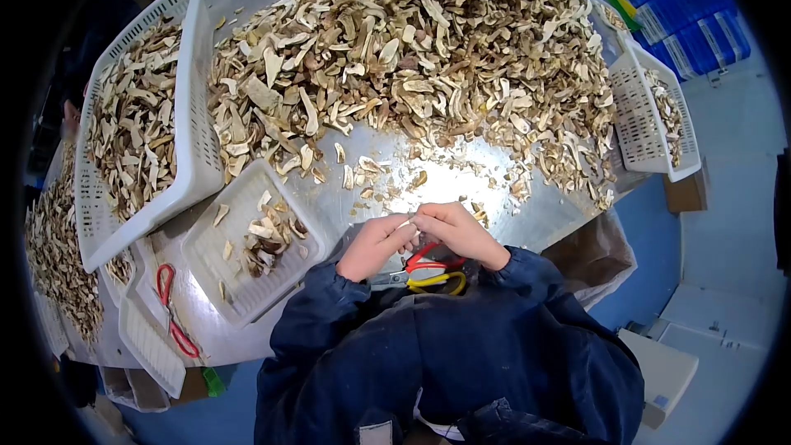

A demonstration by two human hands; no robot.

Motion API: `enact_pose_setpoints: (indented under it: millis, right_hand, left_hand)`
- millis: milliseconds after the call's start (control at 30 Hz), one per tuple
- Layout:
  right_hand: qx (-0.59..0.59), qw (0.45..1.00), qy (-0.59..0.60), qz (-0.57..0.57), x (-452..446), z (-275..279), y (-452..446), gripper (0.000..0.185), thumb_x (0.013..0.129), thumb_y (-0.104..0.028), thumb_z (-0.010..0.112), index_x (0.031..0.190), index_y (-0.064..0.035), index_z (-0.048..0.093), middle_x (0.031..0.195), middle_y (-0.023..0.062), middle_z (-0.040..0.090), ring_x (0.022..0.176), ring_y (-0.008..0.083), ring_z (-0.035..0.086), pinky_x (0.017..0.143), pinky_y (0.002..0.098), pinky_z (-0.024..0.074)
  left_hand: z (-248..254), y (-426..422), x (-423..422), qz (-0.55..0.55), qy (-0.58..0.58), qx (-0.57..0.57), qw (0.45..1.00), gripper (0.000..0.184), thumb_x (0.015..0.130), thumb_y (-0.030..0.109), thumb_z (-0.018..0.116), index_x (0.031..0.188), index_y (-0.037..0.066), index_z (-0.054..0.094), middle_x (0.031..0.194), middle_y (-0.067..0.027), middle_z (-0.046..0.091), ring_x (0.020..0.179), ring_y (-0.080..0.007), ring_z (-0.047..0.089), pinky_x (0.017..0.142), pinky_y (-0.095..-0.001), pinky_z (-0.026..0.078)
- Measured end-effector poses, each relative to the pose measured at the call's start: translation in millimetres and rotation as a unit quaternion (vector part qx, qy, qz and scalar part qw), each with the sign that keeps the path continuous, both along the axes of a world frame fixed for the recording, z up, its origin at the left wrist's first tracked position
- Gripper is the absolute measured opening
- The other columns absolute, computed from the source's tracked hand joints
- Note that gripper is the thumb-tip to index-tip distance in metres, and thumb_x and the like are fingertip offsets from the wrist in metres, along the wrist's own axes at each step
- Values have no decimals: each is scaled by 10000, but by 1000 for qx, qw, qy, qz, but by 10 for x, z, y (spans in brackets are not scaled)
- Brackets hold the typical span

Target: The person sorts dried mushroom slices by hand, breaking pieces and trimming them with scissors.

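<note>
Pinching closed at the fingertips, the left hand (375, 245) and the right hand (463, 235) meet in front of the body; from my remote seat I make out a pale piece (409, 223) gripped between them, mostly hidden by the fingers, so its full shape I cannot tell. I judge the step in hand to be close work on this one slice, done with bare fingers; the next move, as I read it, calls for a light pinch and a steady partner hand, since a thin slice could snap or slip.

Just beside the hands, on the body side, lie scissors (418, 283) with red and yellow loops, not held; whether that is one pair or two I cannot tell. To the left sits a white tray (247, 301) with a loose cluster of slices; beyond the fingers, crumbs and small bits dot the metal table (362, 142).

Past those rises a broad heap of slices (428, 74), mushroom by the look of them; they are cream on the cut faces, tan to brown at the edges, many curled and irregular, dry-looking and probably brittle; more fill the large white basket (198, 111) on the left and lie in the basket (638, 115) on the right.
</note>
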State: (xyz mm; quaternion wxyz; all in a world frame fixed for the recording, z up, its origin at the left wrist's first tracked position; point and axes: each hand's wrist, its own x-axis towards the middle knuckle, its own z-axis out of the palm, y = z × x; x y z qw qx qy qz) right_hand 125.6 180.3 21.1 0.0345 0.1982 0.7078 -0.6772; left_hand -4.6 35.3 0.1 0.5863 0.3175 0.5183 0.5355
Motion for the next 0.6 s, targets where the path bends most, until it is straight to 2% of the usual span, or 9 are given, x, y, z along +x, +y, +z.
enact_pose_setpoints:
  millis: [67, 200, 300, 400, 433, 533, 600]
  right_hand:
    - [-45, 999, -12, -4, 18, 80, 7, 293, 949, -239, 499, 807, 1, 588, 663, -23, 571, 598, 38, 438, 547, 219, 376]
    - [-225, 973, -17, -57, 15, -37, 29, 265, 968, -224, 478, 766, -69, 555, 600, -65, 427, 544, 14, 366, 483, 183, 277]
    - [-260, 965, -13, -37, -44, -184, 122, 284, 964, -234, 480, 736, -77, 540, 604, -68, 430, 539, 17, 372, 477, 185, 286]
    - [-114, 993, -40, 15, -217, -80, 153, 286, 960, -253, 487, 750, -71, 556, 606, -63, 451, 544, 16, 387, 482, 175, 297]
    - [-56, 998, -26, 28, -269, -55, 127, 297, 957, -262, 489, 752, -67, 580, 601, -60, 465, 555, 17, 408, 477, 170, 306]
    - [-44, 997, -35, 49, -385, 68, 54, 294, 936, -258, 508, 755, -47, 603, 628, -46, 492, 558, 32, 403, 491, 180, 309]
    - [-93, 993, -67, 42, -396, 56, 43, 305, 938, -252, 503, 744, -41, 606, 637, -40, 505, 559, 31, 408, 490, 179, 312]
  left_hand:
    - [-8, 56, -20, -23, -34, 11, 999, 264, 963, 212, 476, 894, -14, 594, 777, -12, 575, 695, -83, 520, 656, -229, 431]
    - [-183, 136, -16, -28, -97, 39, 994, 293, 968, 251, 458, 853, 14, 586, 758, -3, 556, 676, -69, 498, 619, -210, 403]
    - [-336, 118, -27, 4, -141, 47, 989, 313, 969, 272, 440, 827, 30, 577, 735, 5, 542, 643, -64, 473, 584, -206, 379]
    - [-387, 96, -35, 64, -165, 40, 983, 317, 969, 279, 434, 824, 38, 578, 711, 13, 527, 625, -63, 460, 566, -208, 370]
    - [-413, 78, -78, 55, -124, 43, 990, 308, 964, 283, 447, 834, 41, 586, 714, 12, 536, 628, -63, 468, 561, -211, 372]
    - [-403, 23, -118, 48, -123, 32, 991, 310, 958, 289, 460, 825, 42, 593, 710, 8, 543, 624, -63, 472, 557, -213, 368]
    - [-370, -4, -147, 32, -127, 42, 990, 311, 954, 288, 465, 820, 40, 596, 705, 7, 547, 621, -64, 476, 555, -212, 365]
